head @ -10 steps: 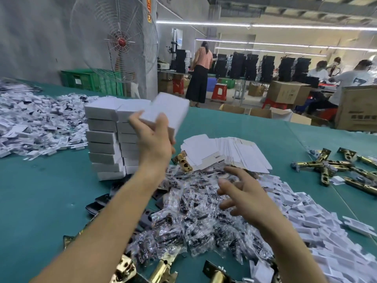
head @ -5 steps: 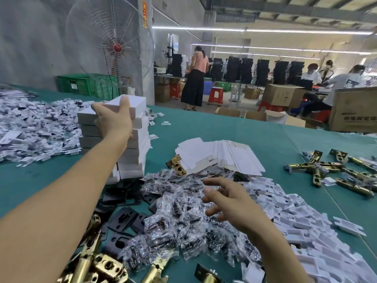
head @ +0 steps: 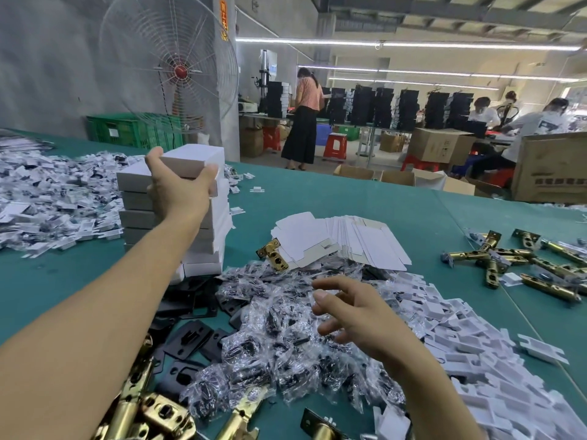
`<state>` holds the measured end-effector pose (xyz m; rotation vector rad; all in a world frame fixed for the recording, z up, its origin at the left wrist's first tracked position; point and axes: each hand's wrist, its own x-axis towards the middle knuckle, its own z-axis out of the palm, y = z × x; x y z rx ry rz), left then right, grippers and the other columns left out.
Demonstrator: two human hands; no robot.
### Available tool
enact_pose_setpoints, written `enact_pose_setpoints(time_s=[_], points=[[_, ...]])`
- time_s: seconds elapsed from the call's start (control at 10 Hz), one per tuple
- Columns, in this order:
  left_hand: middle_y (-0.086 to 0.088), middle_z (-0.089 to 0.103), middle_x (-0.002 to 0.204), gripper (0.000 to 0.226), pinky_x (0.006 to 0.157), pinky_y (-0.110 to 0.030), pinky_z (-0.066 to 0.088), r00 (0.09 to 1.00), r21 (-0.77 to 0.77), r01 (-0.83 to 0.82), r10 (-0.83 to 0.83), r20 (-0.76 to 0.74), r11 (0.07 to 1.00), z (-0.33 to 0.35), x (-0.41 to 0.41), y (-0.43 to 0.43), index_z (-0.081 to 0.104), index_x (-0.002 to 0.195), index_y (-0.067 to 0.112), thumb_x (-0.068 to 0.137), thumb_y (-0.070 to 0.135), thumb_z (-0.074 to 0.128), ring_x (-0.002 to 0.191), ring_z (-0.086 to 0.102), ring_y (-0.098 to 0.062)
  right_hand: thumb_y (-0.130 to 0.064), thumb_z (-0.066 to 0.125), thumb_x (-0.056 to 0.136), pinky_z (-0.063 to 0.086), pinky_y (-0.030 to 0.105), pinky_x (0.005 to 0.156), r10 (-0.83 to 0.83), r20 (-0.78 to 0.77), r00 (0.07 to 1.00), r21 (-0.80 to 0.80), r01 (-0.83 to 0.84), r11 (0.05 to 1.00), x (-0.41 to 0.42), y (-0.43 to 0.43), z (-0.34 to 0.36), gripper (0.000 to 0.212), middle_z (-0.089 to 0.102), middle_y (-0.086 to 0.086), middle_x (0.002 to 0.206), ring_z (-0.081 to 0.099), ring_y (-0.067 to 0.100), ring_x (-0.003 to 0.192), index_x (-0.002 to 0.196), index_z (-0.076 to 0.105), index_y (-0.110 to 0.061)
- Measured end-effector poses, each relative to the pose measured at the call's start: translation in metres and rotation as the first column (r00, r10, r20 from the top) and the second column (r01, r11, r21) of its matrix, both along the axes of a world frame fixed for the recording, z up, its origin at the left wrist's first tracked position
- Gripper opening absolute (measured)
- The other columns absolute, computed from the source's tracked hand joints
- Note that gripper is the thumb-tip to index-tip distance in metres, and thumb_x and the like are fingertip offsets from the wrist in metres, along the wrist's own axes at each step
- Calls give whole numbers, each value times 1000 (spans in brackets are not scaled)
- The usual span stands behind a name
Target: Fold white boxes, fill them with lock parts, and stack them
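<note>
- Head view: the left hand [head: 179,188] reaches out across the green table [head: 365,198] and grips a folded white box [head: 193,160]. The thumb is on the box's left end and the fingers curl round its near right edge.
- That white box is at the very top of the stack of white boxes [head: 209,236], which stands on the left side of the table. Whether it rests fully on the box below cannot be told.
- The right hand [head: 355,315] hovers just above the heap of clear plastic bags [head: 279,328] that hold small dark parts. Its fingers are spread and loosely bent, and it holds nothing.
- A fanned pile of flat box blanks [head: 349,239] lies beyond the bags, with one brass latch [head: 273,254] touching its near left corner.
- Black metal plates [head: 190,338] lie between the foot of the stack and the bags.
- More brass latches lie in a group at the bottom left [head: 143,414], and a scattered group lies well apart on the right [head: 508,262].
- White plastic inserts [head: 460,344] spread in a long heap to the right of the bags.
- A second heap of white pieces [head: 47,198] covers the far left of the table.
- Behind the table are a large fan [head: 171,68], a green crate [head: 127,131], cardboard cartons [head: 438,147] and a standing person [head: 303,122].
</note>
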<state>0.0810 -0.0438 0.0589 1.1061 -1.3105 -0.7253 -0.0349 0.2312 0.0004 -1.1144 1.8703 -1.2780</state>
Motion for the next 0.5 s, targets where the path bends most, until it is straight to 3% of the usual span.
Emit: enact_pose_setpoints(time_s=[0.1,0.2,0.3,0.4,0.5], points=[[-10,50,126,89,88,-40,51,1000,26,5,-5,8,1000,-1,0,-5,27,150,36,79,46,79,101,54,-27,-36,54,99,53,24,64,-1,-6,1000,2,1,1000,0,1,0,16,70,-3,98,69,5,70,114,60,-36],[-10,51,132,97,92,-36,46,1000,21,13,-13,-9,1000,-2,-1,-5,21,155,37,78,44,80,115,55,-29,-36,54,99,53,25,66,-3,-5,1000,3,3,1000,-1,0,-1,15,70,-3,99,69,5,70,113,60,-36],[-7,53,142,105,86,-34,37,1000,-68,-7,8,17,998,-5,-2,10,15,157,40,77,46,82,112,48,-15,-36,55,99,53,23,65,-8,-5,1000,12,8,1000,0,0,0,18,70,-3,100,69,5,70,116,60,-34],[3,71,91,90,77,-27,44,996,-190,-30,13,-87,981,-9,-5,29,30,152,36,78,41,80,79,62,-12,-35,55,99,50,21,62,-15,-11,1000,17,15,1000,-1,0,-3,19,70,-3,98,69,5,70,117,60,-34],[12,51,58,34,61,-30,46,984,-258,-94,50,-173,962,-14,-5,46,58,111,25,83,40,70,55,49,-2,-35,55,99,51,23,62,-17,4,1000,23,17,1000,-2,0,-2,19,70,-2,98,69,5,69,117,61,-33]])
